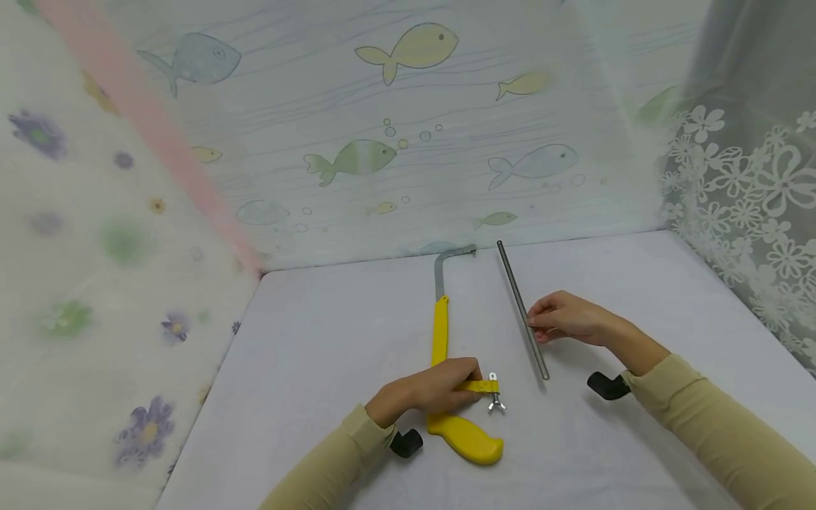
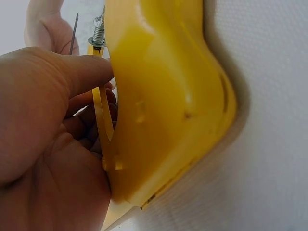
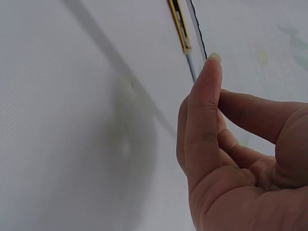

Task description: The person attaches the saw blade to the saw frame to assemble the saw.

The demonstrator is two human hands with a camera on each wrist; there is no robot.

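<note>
A hacksaw frame without a blade fitted lies on the white table, with its yellow handle [image 1: 474,443] toward me and its grey bent front arm [image 1: 439,273] pointing away. My left hand [image 1: 440,386] grips the frame just ahead of the handle, near the yellow crosspiece with its wing nut [image 1: 496,406]. In the left wrist view the thumb rests against the yellow handle [image 2: 159,72]. To the right, my right hand [image 1: 570,319] pinches a long thin hacksaw blade [image 1: 513,283] below its middle. Its toothed edge shows beyond the fingertips in the right wrist view.
A white cloth covers the tabletop [image 1: 344,319]. Behind it hangs a fish-print curtain [image 1: 287,142], with a flowered curtain [image 1: 83,255] on the left and white lace [image 1: 752,184] on the right. Black wrist-camera mounts [image 1: 608,386] stick out under both sleeves.
</note>
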